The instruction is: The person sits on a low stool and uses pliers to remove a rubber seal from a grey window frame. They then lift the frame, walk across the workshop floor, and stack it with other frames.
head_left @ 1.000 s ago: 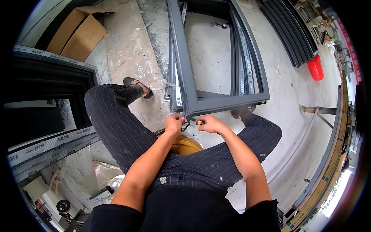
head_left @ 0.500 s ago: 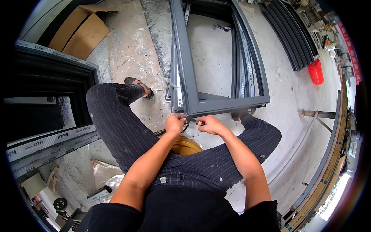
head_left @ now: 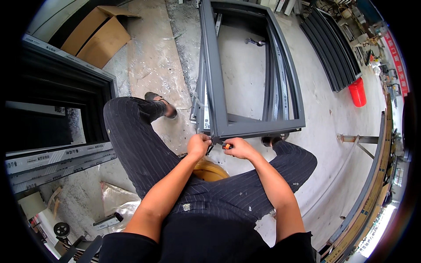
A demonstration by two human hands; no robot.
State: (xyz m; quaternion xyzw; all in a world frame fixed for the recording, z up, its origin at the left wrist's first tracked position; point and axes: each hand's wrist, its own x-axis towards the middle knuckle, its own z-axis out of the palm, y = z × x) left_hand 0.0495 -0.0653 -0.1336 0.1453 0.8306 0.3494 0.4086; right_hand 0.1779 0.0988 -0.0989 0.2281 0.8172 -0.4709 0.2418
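Observation:
A stack of dark grey window frames (head_left: 258, 127) lies between my knees, one corner pointing toward me. At that near corner my left hand (head_left: 198, 145) is closed, fingertips pinched against a small black piece (head_left: 215, 140) by the frame. What exactly the fingers grip is hidden. Just to its right, my right hand (head_left: 240, 148) is closed round a small tool with an orange and black handle (head_left: 227, 146). The tool's tip points at the corner, too small to make out its kind. Below my hands, a round yellow-brown object (head_left: 210, 171) shows between my thighs.
More dark frames (head_left: 66, 153) stand at the left, near an open cardboard box (head_left: 105, 41). Curved black panels (head_left: 330, 50) and a red bucket (head_left: 357, 93) are at the far right. A metal bar (head_left: 359, 139) juts in from the right, beside long stacked profiles (head_left: 372, 193).
The whole view has shifted slightly, so the frames sit a little lower in it. Both hands stay at the corner; the tool in my right hand has moved only a little.

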